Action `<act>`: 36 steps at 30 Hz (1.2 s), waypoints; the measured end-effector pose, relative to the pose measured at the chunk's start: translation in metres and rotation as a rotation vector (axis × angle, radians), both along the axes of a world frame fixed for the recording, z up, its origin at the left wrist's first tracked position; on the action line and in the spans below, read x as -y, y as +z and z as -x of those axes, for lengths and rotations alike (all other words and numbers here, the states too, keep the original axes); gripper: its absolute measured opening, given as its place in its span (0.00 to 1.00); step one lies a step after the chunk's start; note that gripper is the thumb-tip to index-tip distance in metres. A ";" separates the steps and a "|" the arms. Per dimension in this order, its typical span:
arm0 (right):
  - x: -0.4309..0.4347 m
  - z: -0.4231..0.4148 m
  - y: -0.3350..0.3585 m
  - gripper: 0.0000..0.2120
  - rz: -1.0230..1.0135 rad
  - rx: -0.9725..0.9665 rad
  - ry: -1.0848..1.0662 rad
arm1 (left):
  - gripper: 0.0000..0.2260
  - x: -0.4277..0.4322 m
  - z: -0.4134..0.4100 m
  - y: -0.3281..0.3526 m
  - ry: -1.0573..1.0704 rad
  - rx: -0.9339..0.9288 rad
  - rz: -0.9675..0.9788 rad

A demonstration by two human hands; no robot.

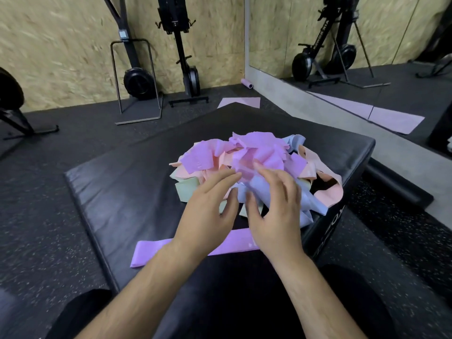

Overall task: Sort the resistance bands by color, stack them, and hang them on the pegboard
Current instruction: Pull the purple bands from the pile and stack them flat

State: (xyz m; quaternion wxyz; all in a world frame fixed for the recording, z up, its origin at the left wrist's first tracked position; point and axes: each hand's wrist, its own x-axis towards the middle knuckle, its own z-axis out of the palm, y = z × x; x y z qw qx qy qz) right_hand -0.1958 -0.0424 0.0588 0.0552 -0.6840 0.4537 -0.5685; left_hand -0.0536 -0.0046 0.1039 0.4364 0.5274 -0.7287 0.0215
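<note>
Knees in dark trousers (80,311) closest in, two bare forearms reaching forward over them. Person is sat at a black padded box (117,192). One view only, from the head.

Near edge of the box: one purple band (151,252), laid flat and straight, partly hidden under the wrists. I'd judge it the start of a colour stack. Beyond it sits the pile of bands (259,148), unsorted. Purple is on top, with pink, pale green and pale blue tangled beneath. A pink loop (327,189) droops over the box's right edge.

Hands: left grip (208,206) has fingers fairly straight, tips touching the purple-pink crumple at the pile's middle, closed on nothing. The right grip (276,206) has fingers loosely curved over the heap, thumb against a blue fold (259,189). Whether it actually pinches that fold I cannot tell — too blurred there.

Handling, as a guess: thin, light, limp flat loops, a little clingy, so pulling one likely drags its neighbours. Best taken at a free outer fold of a top purple piece, the other hand pressing the heap down — then smoothed flat onto the lone band. Nothing fragile.

No pegboard in sight. Chipboard wall, black gym machines (139,81) and a mirror (367,33) behind.
</note>
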 end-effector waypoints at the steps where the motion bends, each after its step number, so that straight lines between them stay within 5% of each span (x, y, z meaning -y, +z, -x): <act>1: 0.000 -0.003 0.010 0.21 -0.025 0.023 0.013 | 0.13 -0.004 -0.001 0.007 -0.009 -0.015 0.024; 6: -0.004 -0.014 0.071 0.06 -0.218 0.095 0.262 | 0.10 -0.023 -0.010 0.051 -0.019 -0.156 0.080; 14: -0.021 -0.025 0.178 0.08 -0.320 0.187 0.626 | 0.04 -0.042 -0.033 0.135 -0.072 -0.730 -0.023; 20: -0.038 -0.016 0.190 0.08 -0.576 0.372 0.912 | 0.08 -0.060 -0.060 0.148 -0.262 -0.999 -0.200; 30: -0.056 -0.023 0.166 0.07 -0.674 0.313 0.877 | 0.10 -0.089 -0.083 0.112 -0.379 -0.912 -0.491; 36: -0.052 -0.015 0.145 0.02 -0.707 0.275 0.767 | 0.16 -0.100 -0.098 0.089 -0.434 -0.697 -0.606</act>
